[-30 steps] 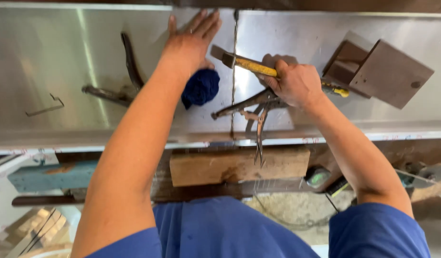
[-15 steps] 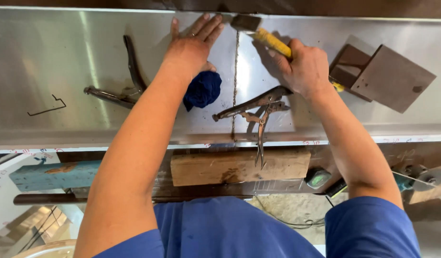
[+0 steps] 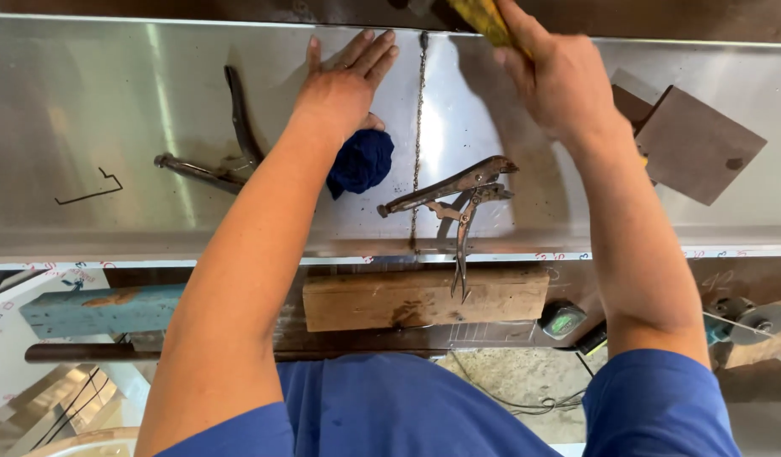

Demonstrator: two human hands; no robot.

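My left hand (image 3: 344,85) lies flat, fingers spread, on a shiny stainless steel sheet (image 3: 86,110), just left of a welded seam (image 3: 419,118) that runs down the sheet. A dark blue cloth (image 3: 363,161) sits under my left wrist. My right hand (image 3: 560,76) is raised near the sheet's far edge and grips a yellow-handled tool (image 3: 484,17), whose head is cut off by the top of the frame. Locking pliers (image 3: 458,199) lie across the seam, below both hands.
A second pair of locking pliers (image 3: 213,165) lies on the sheet at the left. Brown square plates (image 3: 691,144) rest at the right. A wooden block (image 3: 424,296), a blue plank (image 3: 103,309), a grinder disc (image 3: 750,317) and cables sit below the sheet's near edge.
My right hand has swung the yellow-handled tool up and away, from over the pliers to the sheet's far edge. My left hand stays flat on the sheet.
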